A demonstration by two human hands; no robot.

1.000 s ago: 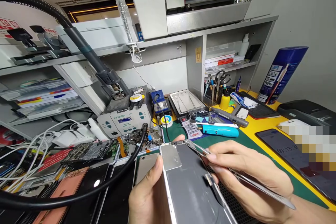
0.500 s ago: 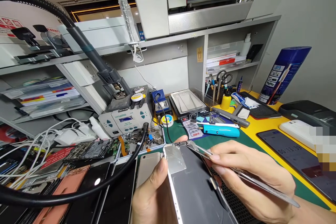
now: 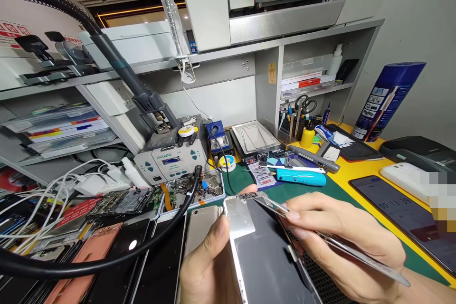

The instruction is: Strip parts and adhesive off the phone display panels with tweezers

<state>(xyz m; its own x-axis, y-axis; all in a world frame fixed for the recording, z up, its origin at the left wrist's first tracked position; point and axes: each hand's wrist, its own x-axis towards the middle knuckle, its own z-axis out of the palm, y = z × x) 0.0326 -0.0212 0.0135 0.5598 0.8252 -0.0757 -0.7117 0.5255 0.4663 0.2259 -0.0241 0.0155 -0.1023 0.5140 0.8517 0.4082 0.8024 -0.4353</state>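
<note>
**Tweezers at the panel's top edge, a side piece standing loose**

The left hand (image 3: pixel 204 259) grips a phone panel (image 3: pixel 263 261), its thumb along the near left border and one fingertip showing behind the top. The right hand (image 3: pixel 347 232) pinches metal tweezers (image 3: pixel 377 264) between thumb and fingers, their points at the top corner, ahead and to the left of that hand. Whether the points grip anything is too small to tell.

As far as shows, the panel's grey back lies bare, with a metallic plate (image 3: pixel 240 218) flat on it beside the left thumb. A row of small parts (image 3: pixel 247 195) sits along the top edge. What looks unfinished is the right side: a small connector (image 3: pixel 292 252), just left of the right hand's fingers, stands proud of the surface, so that edge is probably not yet settled.

For room, the green mat (image 3: pixel 337 190) lies open just beyond the right hand, up to a teal-handled tool (image 3: pixel 301 176). Further to that hand's right, a phone with a running timer (image 3: pixel 392 209) bounds the space. The left hand is tighter: a gold phone (image 3: pixel 202 221) lies just beyond its thumb, a parts tray (image 3: pixel 214 201) farther ahead, and a black hose (image 3: pixel 142 252) loops to its left.
</note>
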